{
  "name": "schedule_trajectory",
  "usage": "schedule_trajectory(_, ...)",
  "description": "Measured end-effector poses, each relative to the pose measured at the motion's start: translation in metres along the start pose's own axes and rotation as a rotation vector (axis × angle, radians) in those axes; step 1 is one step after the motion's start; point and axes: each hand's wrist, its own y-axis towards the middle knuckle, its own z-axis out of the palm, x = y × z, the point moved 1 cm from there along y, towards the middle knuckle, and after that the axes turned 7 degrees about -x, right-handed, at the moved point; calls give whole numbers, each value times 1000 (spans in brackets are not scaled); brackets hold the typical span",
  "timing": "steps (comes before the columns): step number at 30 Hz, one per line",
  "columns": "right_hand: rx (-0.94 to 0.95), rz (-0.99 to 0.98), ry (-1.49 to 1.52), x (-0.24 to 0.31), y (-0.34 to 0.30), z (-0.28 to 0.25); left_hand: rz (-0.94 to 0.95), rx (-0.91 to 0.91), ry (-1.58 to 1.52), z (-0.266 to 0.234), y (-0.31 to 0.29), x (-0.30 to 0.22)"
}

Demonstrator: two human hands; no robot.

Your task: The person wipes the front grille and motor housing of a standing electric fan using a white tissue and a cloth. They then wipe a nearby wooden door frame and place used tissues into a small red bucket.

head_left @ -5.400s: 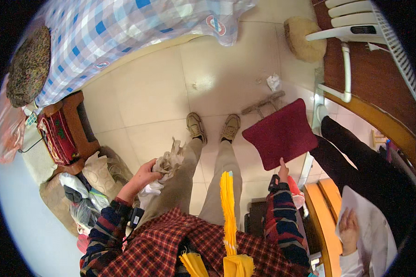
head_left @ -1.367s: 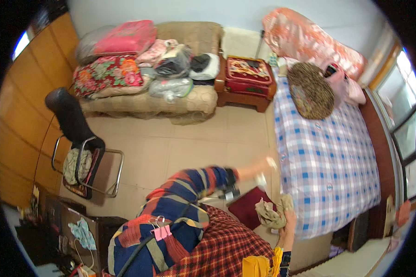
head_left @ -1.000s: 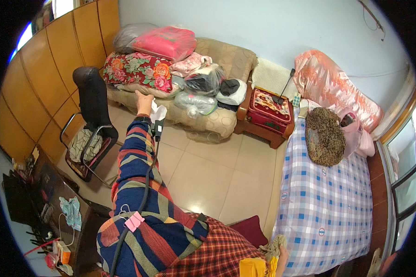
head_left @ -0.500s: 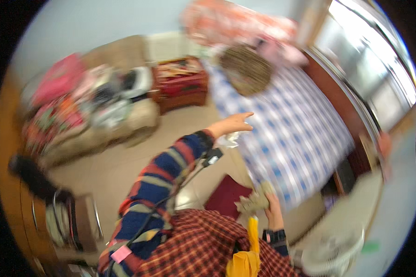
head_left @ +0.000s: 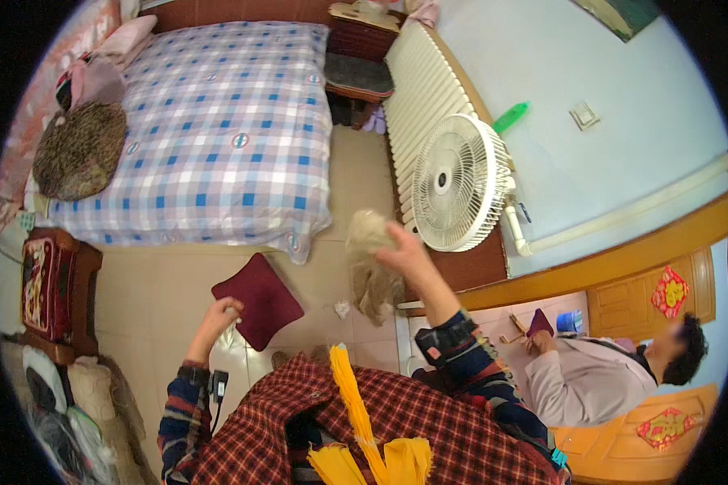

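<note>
Beige crumpled cloth (head_left: 372, 271) is in the R hand (head_left: 412, 257), above the floor (head_left: 360, 174), just L of the white fan (head_left: 459, 182); looks apart from it. R fingers grip its upper part; blur hides the exact hold. L hand (head_left: 216, 323) is next to the maroon pad (head_left: 259, 303), fingers curled narrow; pale scrap (head_left: 228, 338) shows just below them, can't tell if gripped. Checked bed (head_left: 218, 137) lies ahead of both hands; co-worker (head_left: 590, 380) is off to the R.

Step in hand, IMO: one-handed handling of the cloth, L hand not helping. Next move prob. calls for a firm R grip w/ the loose lower end kept off the fan; a 2-hand hold would need L fingers free 1st.
</note>
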Motion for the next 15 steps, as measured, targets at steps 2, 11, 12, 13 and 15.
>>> schedule_trajectory(2,-371,-34,48,11,-7,-56,-26,-34,63,-6,-5,29)
schedule_trajectory(11,-1221,-434,-217,25,73,-257,-197,-177,-43,12,-30,57)
schedule_trajectory(12,-998,-399,-314,7,89,-258,-228,-193,-42,17,-33,52)
schedule_trajectory(13,-817,-301,-390,-13,104,-258,-262,-208,-39,22,-39,46)
schedule_trajectory(15,-633,-594,-750,-49,135,-240,-287,-255,-11,32,-40,35)
